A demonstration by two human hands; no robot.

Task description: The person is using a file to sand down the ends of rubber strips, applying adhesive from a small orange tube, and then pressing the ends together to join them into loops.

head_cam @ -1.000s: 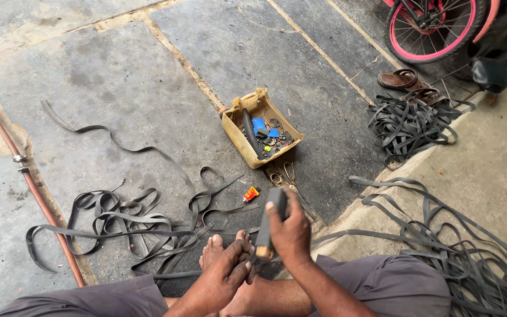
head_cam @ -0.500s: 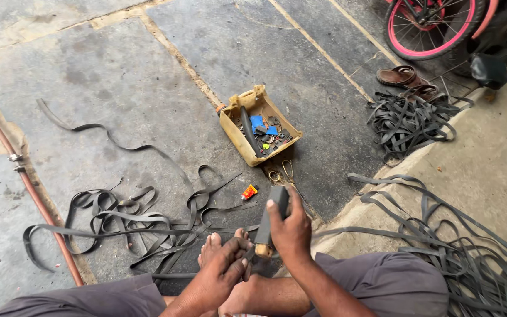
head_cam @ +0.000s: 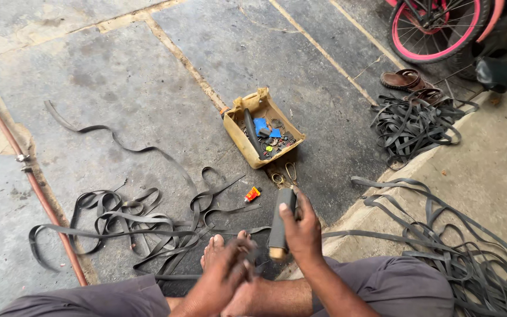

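My right hand [head_cam: 302,235] is gripping a dark tool [head_cam: 280,218] with a wooden butt, held upright over my bare foot [head_cam: 221,249]. My left hand [head_cam: 221,282] is blurring beside it; I cannot tell its grip. Rubber strips [head_cam: 124,223] are lying left on the floor [head_cam: 148,88], a yellow box [head_cam: 263,127] ahead, scissors [head_cam: 284,174] just before it.

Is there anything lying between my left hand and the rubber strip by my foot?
Nothing visible. The left hand is blurred but sits right at the bare foot, beside the rubber strips. The right hand holds a dark tool off to the side.
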